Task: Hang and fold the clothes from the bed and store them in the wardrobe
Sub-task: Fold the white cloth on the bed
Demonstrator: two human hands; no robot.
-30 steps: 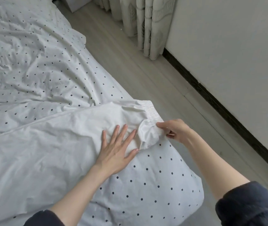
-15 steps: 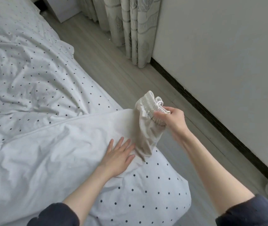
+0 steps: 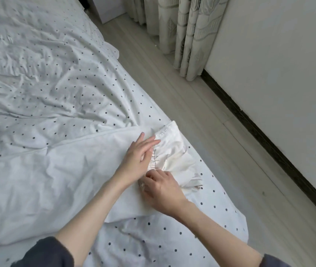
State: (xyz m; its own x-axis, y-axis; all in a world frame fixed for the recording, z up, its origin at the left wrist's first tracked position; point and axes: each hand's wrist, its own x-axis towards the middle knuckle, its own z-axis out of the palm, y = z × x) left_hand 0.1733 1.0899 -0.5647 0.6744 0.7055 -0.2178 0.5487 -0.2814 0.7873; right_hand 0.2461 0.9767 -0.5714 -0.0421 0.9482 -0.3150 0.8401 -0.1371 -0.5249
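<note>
The dotted bed (image 3: 38, 83) is holding the white clothes (image 3: 47, 170) — its stretchy end is now folded back over. The left hand (image 3: 140, 157) is pressing flat, fingers straight; the right hand (image 3: 163, 191) is pinching the edge — folding is moving along.

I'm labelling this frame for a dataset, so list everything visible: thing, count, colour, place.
white garment: one, plain white, spread on the bed, its gathered end folded over near the bed's right edge
bed cover: one, white with dark dots, over the bed
floor: pale wood planks, right of the bed
curtains: patterned beige, top centre
wall: off-white, right
skirting: dark strip along the wall's foot
cabinet: white, top, only partly seen
left hand: fingers straight, resting on the garment
right hand: fingers curled at the gathered edge; grip hidden
sleeves: two, dark, bottom
</note>
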